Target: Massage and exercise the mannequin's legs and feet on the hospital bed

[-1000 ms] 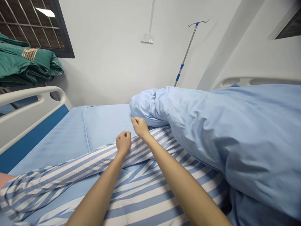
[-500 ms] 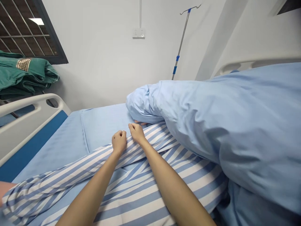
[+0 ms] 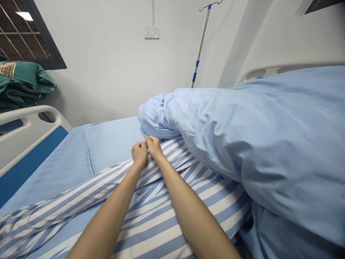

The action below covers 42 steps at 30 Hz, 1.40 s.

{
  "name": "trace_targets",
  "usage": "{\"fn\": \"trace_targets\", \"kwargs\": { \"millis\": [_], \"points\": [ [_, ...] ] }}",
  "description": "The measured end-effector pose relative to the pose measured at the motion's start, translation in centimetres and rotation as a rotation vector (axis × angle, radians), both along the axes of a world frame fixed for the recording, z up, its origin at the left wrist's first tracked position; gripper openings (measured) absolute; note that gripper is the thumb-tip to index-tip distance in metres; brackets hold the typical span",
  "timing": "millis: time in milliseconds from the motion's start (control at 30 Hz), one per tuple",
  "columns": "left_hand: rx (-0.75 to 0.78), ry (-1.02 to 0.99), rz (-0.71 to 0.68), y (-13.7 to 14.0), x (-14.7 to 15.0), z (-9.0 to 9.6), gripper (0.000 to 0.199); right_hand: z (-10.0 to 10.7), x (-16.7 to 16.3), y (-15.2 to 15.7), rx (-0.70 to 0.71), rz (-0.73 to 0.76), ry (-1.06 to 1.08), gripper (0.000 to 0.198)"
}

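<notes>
My left hand (image 3: 139, 152) is closed in a fist against the far edge of a blue-and-white striped garment (image 3: 88, 190) on the bed. Beside it, touching or nearly so, my right hand (image 3: 154, 146) is closed too, its thumb side toward the left hand. Whether fabric is pinched inside either hand is hidden. The garment covers a lying body; a long striped limb runs from the lower left up to my hands. A light-blue quilt (image 3: 229, 129) is heaped just right of my right hand, and a bit of skin shows under its edge.
Blue sheet (image 3: 113, 135) covers the mattress beyond my hands. A bed end board (image 3: 35, 126) stands at left, with folded green cloth (image 3: 29, 81) behind it. An IV pole (image 3: 201, 43) and a wall socket (image 3: 152, 32) are at the back wall.
My hands have come closer together and slightly farther toward the far edge of the bed. The view has shifted a little to the right.
</notes>
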<state>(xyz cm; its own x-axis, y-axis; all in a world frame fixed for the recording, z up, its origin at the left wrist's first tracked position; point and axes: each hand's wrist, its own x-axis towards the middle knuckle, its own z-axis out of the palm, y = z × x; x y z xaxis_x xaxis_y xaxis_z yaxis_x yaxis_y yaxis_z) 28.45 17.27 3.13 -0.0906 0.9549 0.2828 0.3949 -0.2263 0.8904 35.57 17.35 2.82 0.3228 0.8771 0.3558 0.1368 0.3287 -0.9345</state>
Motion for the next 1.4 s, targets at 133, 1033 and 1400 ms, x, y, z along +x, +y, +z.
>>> {"fn": "trace_targets", "kwargs": {
  "millis": [133, 1033, 1400],
  "points": [
    [0.011, 0.092, -0.025, -0.1, -0.3, -1.4, 0.032, 0.0, 0.0, -0.1, 0.003, -0.049, -0.062, 0.034],
    [0.047, 0.343, 0.023, -0.8, 0.3, -1.0, 0.031, 0.1, 3.8, 0.3, -0.151, 0.012, -0.606, 0.038],
    [0.096, 0.271, -0.024, -1.0, 1.3, 0.7, 0.030, 0.3, 4.4, 0.3, -0.057, 0.023, -0.273, 0.037]
  ]
}}
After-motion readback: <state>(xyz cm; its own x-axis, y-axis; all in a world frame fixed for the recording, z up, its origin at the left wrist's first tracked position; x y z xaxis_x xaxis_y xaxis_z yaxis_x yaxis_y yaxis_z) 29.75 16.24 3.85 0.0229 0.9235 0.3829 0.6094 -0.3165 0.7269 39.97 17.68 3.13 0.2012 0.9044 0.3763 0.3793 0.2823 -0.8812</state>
